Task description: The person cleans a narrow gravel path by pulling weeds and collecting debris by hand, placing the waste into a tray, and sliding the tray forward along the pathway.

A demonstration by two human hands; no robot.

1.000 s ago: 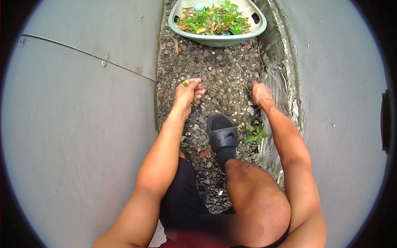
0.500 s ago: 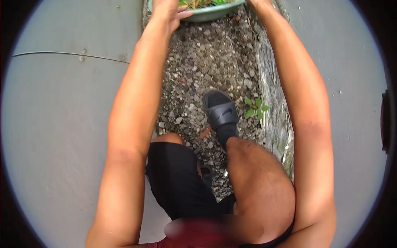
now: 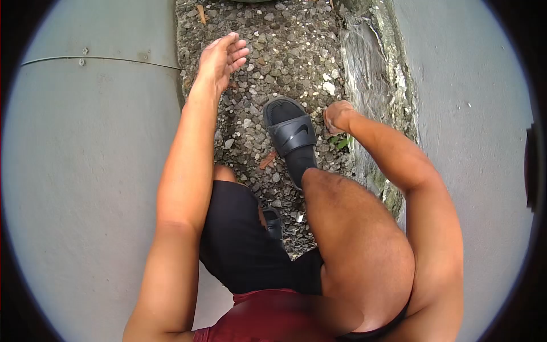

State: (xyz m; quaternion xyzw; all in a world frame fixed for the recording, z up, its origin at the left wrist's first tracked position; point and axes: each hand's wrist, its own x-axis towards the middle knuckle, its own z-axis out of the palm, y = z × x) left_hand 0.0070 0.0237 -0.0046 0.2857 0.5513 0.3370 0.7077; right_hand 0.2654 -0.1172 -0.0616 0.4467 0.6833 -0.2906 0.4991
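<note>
My left hand (image 3: 224,60) hovers over the gravel with its fingers apart and holds nothing. Low at the gravel's right border, my right hand (image 3: 340,117) is closed around a small green plant (image 3: 342,142). Only a few of its leaves show below the hand, and the fingertips are mostly hidden. At the top edge, a sliver of the green basin (image 3: 250,1) is in view, apart from both hands.
A gravel strip (image 3: 256,74) runs between grey panels (image 3: 102,171) and a weathered wooden beam (image 3: 373,62) on the right. My foot in a black slide sandal (image 3: 290,134) stands on the gravel. Dry brown leaves (image 3: 266,159) lie about.
Both hands have let go of the basin, now almost out of view at the top. My right hand has come down to the plant; my left has drawn back a little, opened.
</note>
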